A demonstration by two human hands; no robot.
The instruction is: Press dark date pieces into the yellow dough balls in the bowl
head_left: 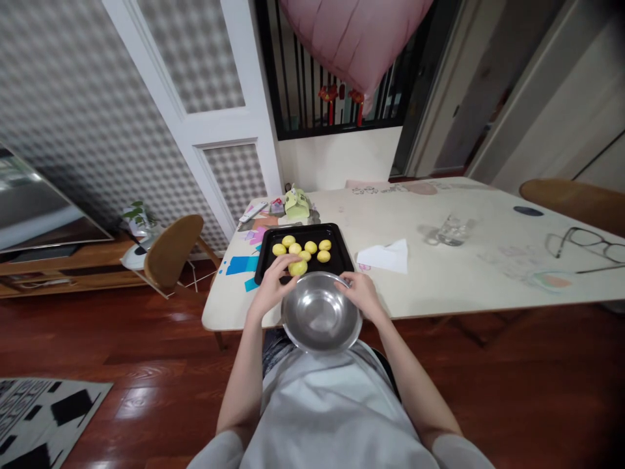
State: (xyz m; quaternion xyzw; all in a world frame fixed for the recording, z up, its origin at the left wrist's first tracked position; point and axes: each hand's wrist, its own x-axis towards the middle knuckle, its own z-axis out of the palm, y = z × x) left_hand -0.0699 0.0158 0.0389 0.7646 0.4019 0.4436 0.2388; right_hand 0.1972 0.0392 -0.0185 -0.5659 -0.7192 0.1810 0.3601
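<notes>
A black baking tray (339, 255) lies on the table near its front left corner with several yellow dough balls on it. My left hand (271, 286) pinches one yellow dough ball (298, 267) at the tray's front edge. An empty steel bowl (321, 313) sits at the table's edge, just in front of the tray. My right hand (362, 292) rests on the bowl's right rim, fingers curled against it.
A white tissue (385, 256) lies right of the tray. A glass (452, 230), spectacles (588, 242), blue paper pieces (240, 265) and a green box (297, 202) are on the table (488, 280). A wooden chair (172, 251) stands at the left.
</notes>
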